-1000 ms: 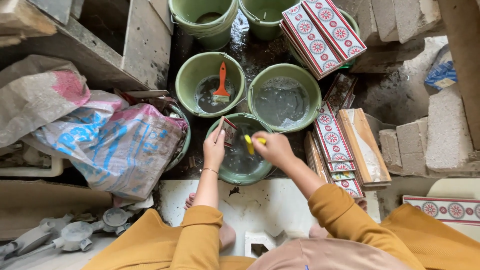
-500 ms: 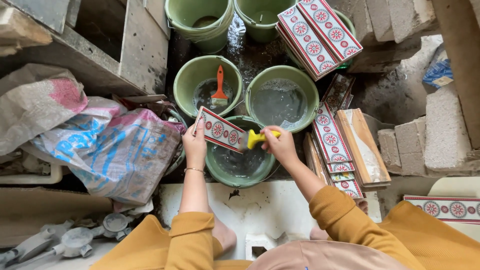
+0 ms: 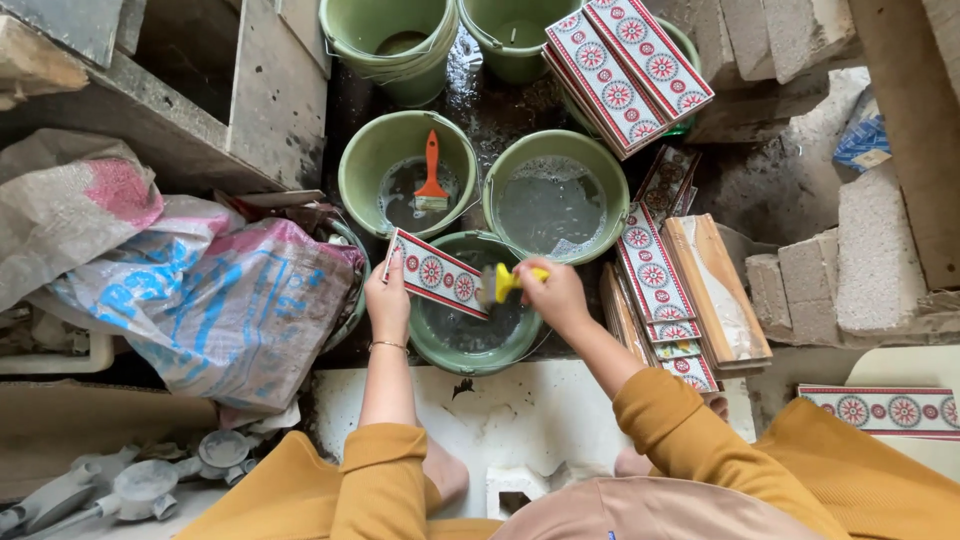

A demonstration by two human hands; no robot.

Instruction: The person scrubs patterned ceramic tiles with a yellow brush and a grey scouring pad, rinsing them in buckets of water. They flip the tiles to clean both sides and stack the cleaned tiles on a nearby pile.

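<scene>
My left hand (image 3: 386, 298) grips the near end of a long patterned tile (image 3: 437, 274), red and white with round flower motifs, held face up over a green bucket (image 3: 478, 354) of grey water. My right hand (image 3: 553, 292) holds a yellow-handled brush (image 3: 505, 283) whose bristles touch the tile's right end. Both arms wear mustard sleeves.
Two more green buckets sit just beyond: one (image 3: 364, 170) with an orange brush (image 3: 431, 178), one (image 3: 603, 159) with foamy water. Stacks of patterned tiles (image 3: 625, 65) lie at the back and others (image 3: 660, 290) at right. Sacks (image 3: 215, 300) left, concrete blocks (image 3: 872, 250) right.
A second ago the tile stood edge-up in the bucket; my left hand lifted it out and turned it face up. The brush in my right hand moved onto its right end.
</scene>
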